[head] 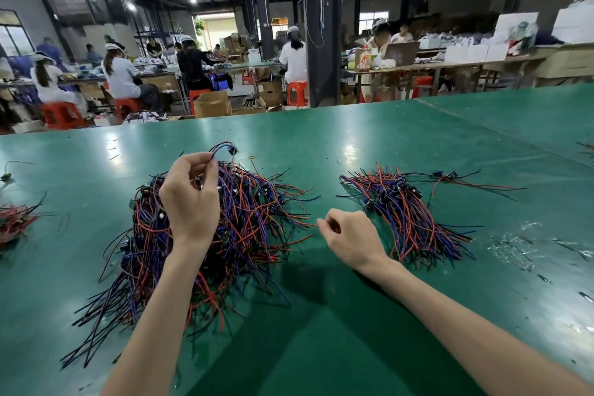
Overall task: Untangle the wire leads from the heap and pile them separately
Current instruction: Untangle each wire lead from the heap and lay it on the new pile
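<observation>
Small bundle: red and black wires at the left edge of the green desk, cut off by the frame.
Loose lead: lies alone at the far left, beyond the small bundle.
Heap: a big tangle of red, blue and black wire leads, left of centre, with ends fanning out towards the near edge.
Left hand: raised over the heap, fingers curled, thumb and forefinger pinching one lead.
Lead: arcs up from that pinch above the far side of the heap, with a small dark part at its tip.
Red wire: runs right out of the heap as far as the right fingertips.
Right hand: low over the desk between heap and pile, fingers curled in, thumb and forefinger meeting at the red wire's tip; a true pinch cannot be told.
Sorted pile: leads laid roughly parallel, right of centre, apart from the heap.
Plastic scraps: clear bits scattered right of the pile.
Far background: people sit on red stools at other benches.
</observation>
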Demonstrator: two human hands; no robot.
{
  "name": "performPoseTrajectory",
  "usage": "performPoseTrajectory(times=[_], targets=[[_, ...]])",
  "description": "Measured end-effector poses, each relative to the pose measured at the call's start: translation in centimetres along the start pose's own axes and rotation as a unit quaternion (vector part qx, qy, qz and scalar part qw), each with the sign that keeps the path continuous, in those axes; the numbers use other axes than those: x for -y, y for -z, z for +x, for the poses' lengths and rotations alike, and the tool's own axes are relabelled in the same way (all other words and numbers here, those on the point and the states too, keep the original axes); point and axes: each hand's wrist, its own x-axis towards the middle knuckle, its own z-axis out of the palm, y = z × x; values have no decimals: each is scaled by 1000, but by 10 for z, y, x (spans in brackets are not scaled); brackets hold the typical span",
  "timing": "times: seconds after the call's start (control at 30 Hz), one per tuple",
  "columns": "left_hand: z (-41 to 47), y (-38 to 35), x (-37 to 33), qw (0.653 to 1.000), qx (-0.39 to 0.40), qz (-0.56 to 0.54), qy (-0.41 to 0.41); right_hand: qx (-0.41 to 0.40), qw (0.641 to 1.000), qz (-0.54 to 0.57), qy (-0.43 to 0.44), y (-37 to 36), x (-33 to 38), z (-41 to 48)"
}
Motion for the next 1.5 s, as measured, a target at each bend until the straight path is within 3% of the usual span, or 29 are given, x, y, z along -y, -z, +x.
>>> performPoseTrajectory(times=[0.07,0.17,0.27,0.37,0.5,0.63,0.7,0.83,0.97,1.17,1.2,1.3,1.33,1.5], targets=[[-6,-4,-11,999,12,-30,-15,27,986,162,-15,5,6,1],[-21,-13,-24,992,88,-88,-17,134,893,425,-68,12,19,0],[-42,-22,-34,969,200,-147,11,217,799,550,-112,18,25,3],[-63,-32,-38,941,302,-150,21,219,742,615,-153,21,22,7],[-78,-38,-36,909,386,-150,37,165,735,624,-208,22,16,12],[-78,-38,-29,873,461,-142,75,162,717,640,-225,22,8,14],[-77,-41,-28,869,440,-178,141,174,699,656,-226,23,6,15],[-78,-48,-25,897,323,-189,233,219,686,661,-212,22,8,15],[-82,-51,-27,881,315,-219,276,298,665,656,-197,22,14,9],[-79,-46,-33,835,302,-318,332,402,677,594,-165,23,20,1],[-79,-46,-33,837,297,-314,335,413,696,566,-157,23,20,0],[-79,-48,-32,840,285,-298,353,395,804,424,-137,23,14,1],[-79,-48,-32,837,294,-291,357,383,822,400,-137,23,12,1],[-79,-47,-27,830,366,-245,341,325,817,454,-145,28,3,6]])
